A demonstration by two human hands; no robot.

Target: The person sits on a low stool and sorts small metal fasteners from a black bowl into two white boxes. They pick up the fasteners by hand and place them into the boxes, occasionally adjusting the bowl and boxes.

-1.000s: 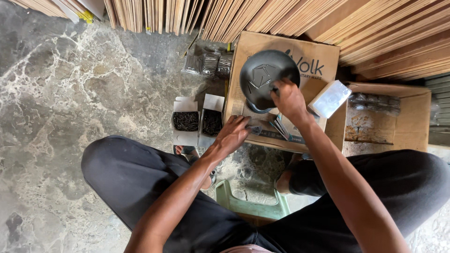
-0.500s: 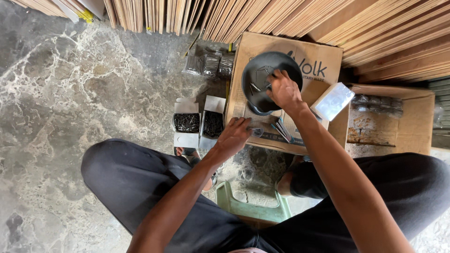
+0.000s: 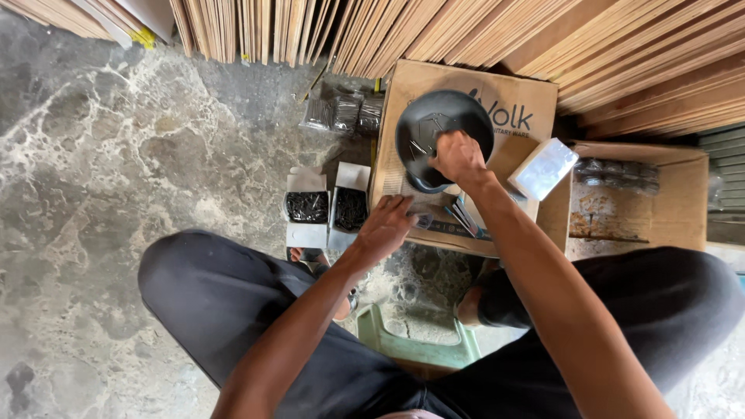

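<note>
Two small open boxes of dark screws [image 3: 324,207] sit on the stone floor [image 3: 116,194], left of a cardboard box [image 3: 458,101]. Left hand [image 3: 386,229] rests at the box's near edge, fingers spread flat, gripping nothing. Black bowl [image 3: 434,124] sits on the box top. Right hand [image 3: 458,157] reaches into it, fingers bunched, possibly pinching something; hidden. White packet [image 3: 543,168] lies just right.

Two small screw boxes [image 3: 326,207], two cardboard cartons [image 3: 535,101], one black bowl [image 3: 434,120].
</note>
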